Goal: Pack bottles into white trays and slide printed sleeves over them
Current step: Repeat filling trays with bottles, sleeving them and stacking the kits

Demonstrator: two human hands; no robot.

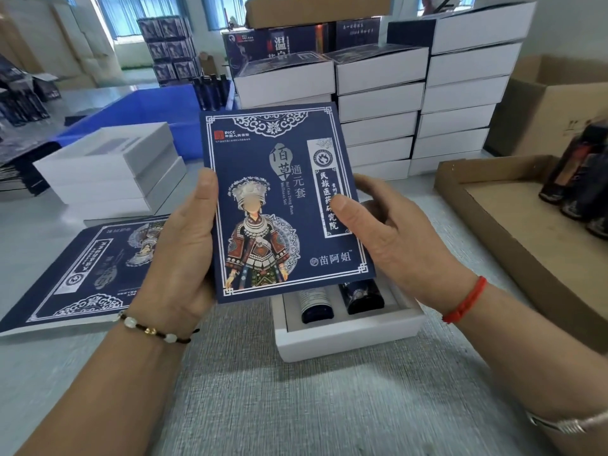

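While both the left hand (pixel 184 245) and right hand (pixel 391 232) grip the "PICC"-marked sleeve (pixel 283 199), the white tray (pixel 348 337) below contains two dark bottles (pixel 362 296).

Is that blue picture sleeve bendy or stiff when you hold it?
Probably fairly stiff: the sleeve stays flat though the left hand and right hand grip only its edges. It looks like thin card, so likely light and easily creased.

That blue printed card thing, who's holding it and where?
Both hands hold the printed sleeve: left hand grips its left edge, right hand its right edge, thumb on the front.
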